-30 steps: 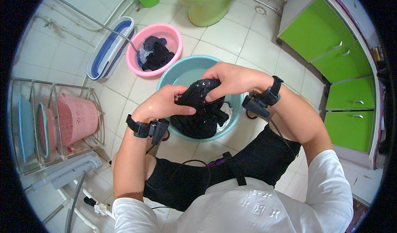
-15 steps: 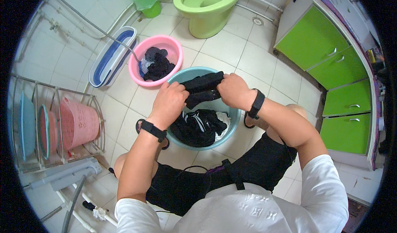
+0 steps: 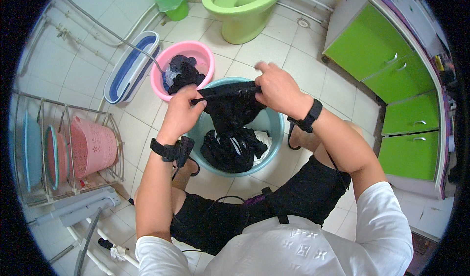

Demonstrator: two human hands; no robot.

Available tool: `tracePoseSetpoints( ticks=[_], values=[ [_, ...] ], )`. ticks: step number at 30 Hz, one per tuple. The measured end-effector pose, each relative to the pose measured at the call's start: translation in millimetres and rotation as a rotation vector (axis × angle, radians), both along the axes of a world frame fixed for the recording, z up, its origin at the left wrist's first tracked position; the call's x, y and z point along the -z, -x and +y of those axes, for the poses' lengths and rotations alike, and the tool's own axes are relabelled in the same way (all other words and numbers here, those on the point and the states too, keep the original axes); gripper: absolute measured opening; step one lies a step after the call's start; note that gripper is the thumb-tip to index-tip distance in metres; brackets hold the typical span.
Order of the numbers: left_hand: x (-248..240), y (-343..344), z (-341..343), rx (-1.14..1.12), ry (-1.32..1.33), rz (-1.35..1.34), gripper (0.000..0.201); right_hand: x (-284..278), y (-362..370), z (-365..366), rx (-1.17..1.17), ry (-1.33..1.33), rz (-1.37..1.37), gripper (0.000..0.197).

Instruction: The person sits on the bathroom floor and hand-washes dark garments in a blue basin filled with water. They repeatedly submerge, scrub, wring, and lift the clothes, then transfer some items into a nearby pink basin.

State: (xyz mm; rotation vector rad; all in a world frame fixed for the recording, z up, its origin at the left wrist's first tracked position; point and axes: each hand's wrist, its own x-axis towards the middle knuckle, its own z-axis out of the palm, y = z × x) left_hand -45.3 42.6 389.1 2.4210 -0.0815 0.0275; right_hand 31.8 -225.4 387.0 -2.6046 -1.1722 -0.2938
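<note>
I hold a black garment (image 3: 230, 104) stretched between both hands above the teal basin (image 3: 274, 129). My left hand (image 3: 182, 113) is closed around the garment's left end, fingers curled over the dark band along its top edge. My right hand (image 3: 276, 87) pinches the right end of that same band, thumb and fingers clamped on the cloth, the index finger lying along the edge. The band runs nearly level between the two hands, and the rest of the garment hangs down from it into the basin. Below it, inside the basin, lies a heap of dark wet clothes (image 3: 230, 151) with a few white stripes, and a patch of white cloth shows at the heap's right side. Both my wrists carry black straps.

The basin stands on the white tiled floor (image 3: 303, 46) just in front of my knees. Touching its far left rim is a pink basin (image 3: 205, 60) holding more dark clothes. Left of that lies a blue-and-white oblong tub (image 3: 129, 68). A green toilet (image 3: 240, 2) stands further off, with green cabinets (image 3: 396, 75) to my right and a wire rack (image 3: 54, 153) of pink and blue tubs to my left.
</note>
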Motion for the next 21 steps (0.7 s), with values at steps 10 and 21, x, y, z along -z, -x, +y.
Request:
tracePoseSetpoints(
  ticks=[10,21],
  values=[
    [-15,5,3,0.204,0.331,-0.016,0.033,1,-19,-24,-0.066,0.094,0.135,0.029],
    [24,-2,37,0.088,-0.538,0.355,0.034,-17,-19,-25,-0.144,-0.053,0.316,0.041]
  ],
)
